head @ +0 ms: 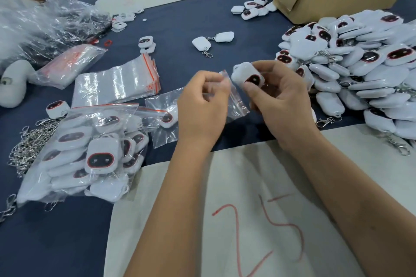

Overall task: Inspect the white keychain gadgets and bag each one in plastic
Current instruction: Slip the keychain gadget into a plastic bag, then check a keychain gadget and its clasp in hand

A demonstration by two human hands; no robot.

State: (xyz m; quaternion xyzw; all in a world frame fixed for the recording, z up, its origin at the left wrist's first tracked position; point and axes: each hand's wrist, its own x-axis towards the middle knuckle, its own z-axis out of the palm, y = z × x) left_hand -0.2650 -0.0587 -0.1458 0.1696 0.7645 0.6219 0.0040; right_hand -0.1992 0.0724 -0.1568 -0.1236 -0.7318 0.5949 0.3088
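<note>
My right hand [276, 94] grips a white keychain gadget [245, 74] with a dark red-rimmed face, held above the blue table. My left hand [202, 101] pinches the mouth of a small clear zip bag [236, 103] right beside the gadget; the bag hangs down between both hands. A big heap of loose white gadgets [351, 67] lies at the right. Bagged gadgets [90, 153] pile up at the left, and one more bagged gadget [166, 117] lies just left of my left hand. A stack of empty zip bags [117, 83] sits behind them.
A cardboard box [333, 0] with a red label stands at the back right. Loose metal chains [29, 144] lie at the left edge. Crumpled plastic wrap [49, 22] fills the back left. A beige sheet [247, 209] marked with red writing covers the near table under my forearms.
</note>
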